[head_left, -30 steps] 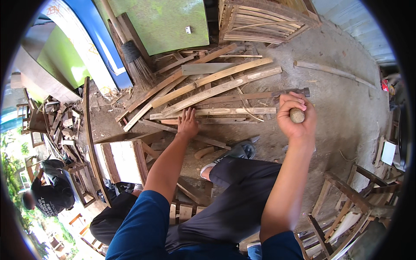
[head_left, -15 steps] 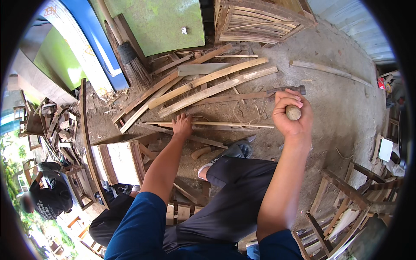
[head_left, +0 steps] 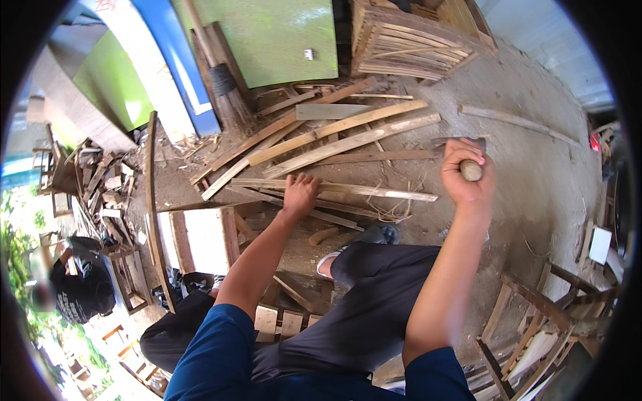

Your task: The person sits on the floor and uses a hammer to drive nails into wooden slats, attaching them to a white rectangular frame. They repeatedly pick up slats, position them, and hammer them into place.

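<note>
My right hand (head_left: pixel 469 179) is wrapped round the handle of a hammer (head_left: pixel 471 171); the round wooden butt points up at me and part of the dark metal head shows beyond my knuckles. My left hand (head_left: pixel 302 194) grips a thin wooden strip (head_left: pixel 394 193) near its middle, fingers over its far edge. The strip lies roughly crosswise above the ground, its right end stopping short of the hammer hand. Beneath it are other narrow slats (head_left: pixel 334 218) and some loose tangled fibres (head_left: pixel 399 210). My left palm and thumb are hidden.
Several long boards (head_left: pixel 348 132) lie piled beyond my hands. A broom (head_left: pixel 224 83) leans by a green panel (head_left: pixel 281 40). Slatted wooden frames (head_left: pixel 418 43) stand far right, more frames (head_left: pixel 542 307) near right. A person in black (head_left: pixel 83 281) is at the left, near scrap wood (head_left: pixel 107 180).
The strip under my left hand has turned, so its broader face now shows. My right hand still holds the hammer upright. The whole view has shifted slightly.
</note>
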